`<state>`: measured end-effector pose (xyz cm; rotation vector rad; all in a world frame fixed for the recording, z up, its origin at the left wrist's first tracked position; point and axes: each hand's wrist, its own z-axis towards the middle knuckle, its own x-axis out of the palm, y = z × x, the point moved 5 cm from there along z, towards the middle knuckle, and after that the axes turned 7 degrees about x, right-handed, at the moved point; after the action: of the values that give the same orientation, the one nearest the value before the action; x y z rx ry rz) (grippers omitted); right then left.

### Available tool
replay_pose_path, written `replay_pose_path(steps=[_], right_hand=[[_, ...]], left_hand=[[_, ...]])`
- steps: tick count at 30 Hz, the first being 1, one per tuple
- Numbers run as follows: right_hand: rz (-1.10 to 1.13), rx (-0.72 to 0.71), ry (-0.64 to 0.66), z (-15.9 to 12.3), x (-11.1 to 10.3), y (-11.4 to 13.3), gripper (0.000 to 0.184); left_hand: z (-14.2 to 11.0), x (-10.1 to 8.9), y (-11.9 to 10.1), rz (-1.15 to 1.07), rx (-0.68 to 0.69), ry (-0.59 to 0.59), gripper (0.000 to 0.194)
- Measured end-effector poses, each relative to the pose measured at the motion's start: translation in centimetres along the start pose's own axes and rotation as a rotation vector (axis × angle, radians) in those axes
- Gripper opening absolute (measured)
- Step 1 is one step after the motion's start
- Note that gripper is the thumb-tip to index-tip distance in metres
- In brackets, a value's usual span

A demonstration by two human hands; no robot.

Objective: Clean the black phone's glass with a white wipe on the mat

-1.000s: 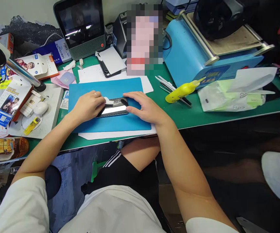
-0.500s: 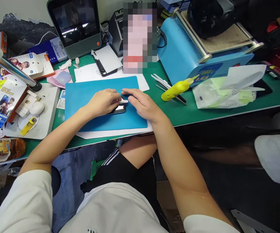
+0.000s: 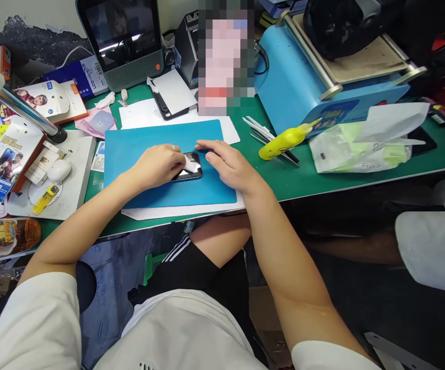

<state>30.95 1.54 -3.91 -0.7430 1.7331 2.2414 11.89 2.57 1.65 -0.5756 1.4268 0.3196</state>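
A smartphone (image 3: 193,172) with a dark, shiny screen lies on the blue mat (image 3: 129,149). My left hand (image 3: 160,163) is closed over the phone's left part, pinching a small white tissue (image 3: 190,163) that rests against the screen. The phone's left end is hidden under that hand. My right hand (image 3: 228,163) is just to the right of the phone, fingers stretched out and holding nothing; whether its fingertips touch the phone or mat I cannot tell.
Right of the mat lie a yellow squeeze bottle (image 3: 284,142), thin tools (image 3: 259,129) and a tissue pack (image 3: 357,151). A blue machine (image 3: 284,77) and a tablet-like display (image 3: 124,36) stand behind. Boxes (image 3: 10,159) crowd the left. Another person's knee (image 3: 430,246) shows at right.
My left hand has slid left with the tissue, uncovering more of the phone's screen. My right hand has stayed almost in place.
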Motion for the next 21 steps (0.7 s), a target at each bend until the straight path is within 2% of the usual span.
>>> replay_pose_path(steps=[10, 17, 21], right_hand=[[-0.031, 0.002, 0.011, -0.2, -0.1, 0.4, 0.050], [-0.035, -0.007, 0.009, -0.2, -0.1, 0.2, 0.049], [-0.036, -0.011, 0.019, -0.2, -0.1, 0.2, 0.047]], left_hand=[[-8.8, -1.5, 2.3, 0.086, -0.055, -0.020, 0.037], [-11.2, -1.5, 2.5, 0.078, -0.040, -0.083, 0.040], [-11.8, -2.1, 3.3, 0.100, -0.156, -0.151, 0.037]])
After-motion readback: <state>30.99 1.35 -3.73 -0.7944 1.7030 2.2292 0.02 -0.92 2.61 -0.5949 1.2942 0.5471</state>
